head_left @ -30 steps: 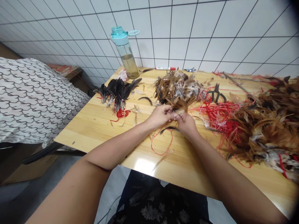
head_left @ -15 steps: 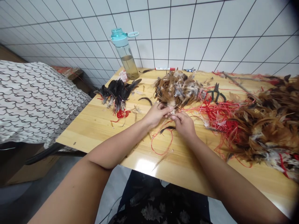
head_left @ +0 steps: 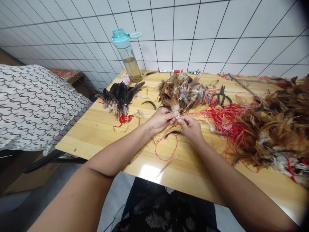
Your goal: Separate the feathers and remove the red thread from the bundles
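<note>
My left hand (head_left: 159, 119) and my right hand (head_left: 191, 128) meet fingertip to fingertip at the near edge of a brown feather bunch (head_left: 182, 93) on the wooden table (head_left: 101, 129). Both hands are closed in a pinch on the pale quill ends of that bunch. A loose red string (head_left: 166, 146) curls on the table just under my hands, beside a single dark feather (head_left: 174, 132).
A bundle of black feathers (head_left: 120, 94) tied with red string lies at the left. A water bottle (head_left: 126, 54) stands at the back by the tiled wall, with a marker (head_left: 169, 71) nearby. Scissors (head_left: 222, 95), a red string tangle (head_left: 224, 117) and a big brown feather heap (head_left: 277, 125) fill the right.
The brown feather that hung from my fingers a second ago is gone from view. Both hands shifted slightly toward the brown bunch and now pinch its quill ends.
</note>
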{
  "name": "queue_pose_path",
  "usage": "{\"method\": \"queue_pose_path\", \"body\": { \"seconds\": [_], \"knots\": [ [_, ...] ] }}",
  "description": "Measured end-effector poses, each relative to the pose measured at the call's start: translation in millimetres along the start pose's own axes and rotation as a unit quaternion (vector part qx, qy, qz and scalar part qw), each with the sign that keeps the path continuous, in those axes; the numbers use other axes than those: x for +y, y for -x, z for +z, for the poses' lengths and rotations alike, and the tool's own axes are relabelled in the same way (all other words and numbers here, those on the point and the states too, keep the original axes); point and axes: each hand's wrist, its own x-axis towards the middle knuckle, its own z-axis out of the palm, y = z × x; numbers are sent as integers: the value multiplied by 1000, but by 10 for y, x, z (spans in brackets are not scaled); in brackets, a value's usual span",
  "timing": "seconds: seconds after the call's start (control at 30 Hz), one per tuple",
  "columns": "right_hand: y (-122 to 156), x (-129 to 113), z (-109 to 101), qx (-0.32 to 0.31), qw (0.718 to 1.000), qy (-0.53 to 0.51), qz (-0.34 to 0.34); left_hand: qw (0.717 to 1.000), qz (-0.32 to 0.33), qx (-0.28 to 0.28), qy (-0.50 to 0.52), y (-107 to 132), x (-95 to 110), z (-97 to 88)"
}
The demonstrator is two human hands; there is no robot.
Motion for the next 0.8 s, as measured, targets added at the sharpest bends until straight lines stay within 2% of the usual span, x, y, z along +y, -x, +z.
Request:
{"method": "queue_pose_path", "body": {
  "seconds": [0.23,0.43,0.6,0.8],
  "knots": [
    [2,-11,-8,-5,1000,1,-9,1000,-8,-4,-8,7,13,-4],
    [-5,-18,-18,-3,1000,-8,1,999,6,51,17,-19,24,-37],
    [-7,-24,-13,-10,1000,-29,7,1000,8,19,-10,6,0,7],
    [-54,-58,-52,-11,992,-114,61,997,39,47,-52,-1,55,-36]
  ]
}}
